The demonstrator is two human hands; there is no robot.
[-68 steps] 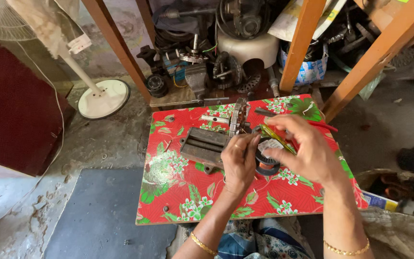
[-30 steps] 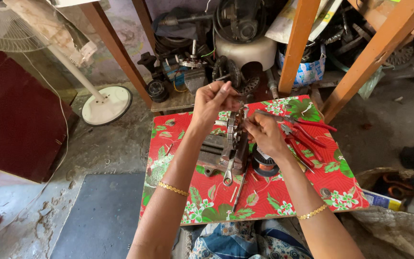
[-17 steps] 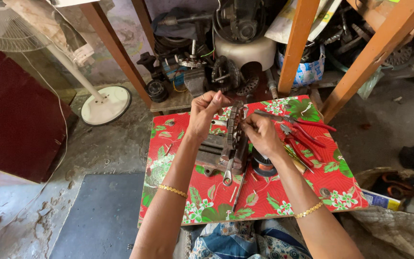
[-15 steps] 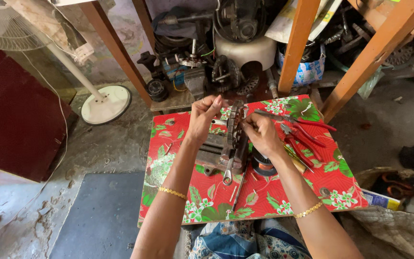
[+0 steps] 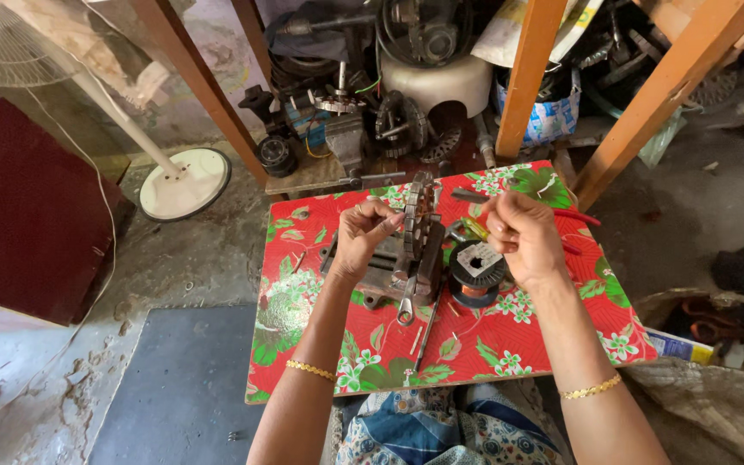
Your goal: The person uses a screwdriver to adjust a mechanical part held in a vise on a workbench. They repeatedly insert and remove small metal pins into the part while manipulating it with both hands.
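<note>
A toothed metal motor stator (image 5: 421, 226) stands on edge in a small grey bench vise (image 5: 382, 269) on the red flowered tabletop (image 5: 303, 344). My left hand (image 5: 362, 238) is just left of the stator, fingertips pinched together and touching its upper rim. Just right of the stator, my right hand (image 5: 523, 237) hovers with its fingers curled shut; I cannot make out anything held in either hand. A spool of copper wire (image 5: 476, 272) sits between the stator and my right hand. A wrench (image 5: 406, 306) lies in front of the vise.
Red-handled tools (image 5: 572, 217) lie at the table's back right. Motor parts and a white tub (image 5: 437, 82) crowd the shelf behind, between orange wooden posts (image 5: 527, 77). A fan base (image 5: 184, 182) stands on the concrete floor at the left, and a bag of scraps (image 5: 716, 327) at the right.
My left hand has come down from above the stator to its left rim. My right hand has drawn back to the right, off the stator.
</note>
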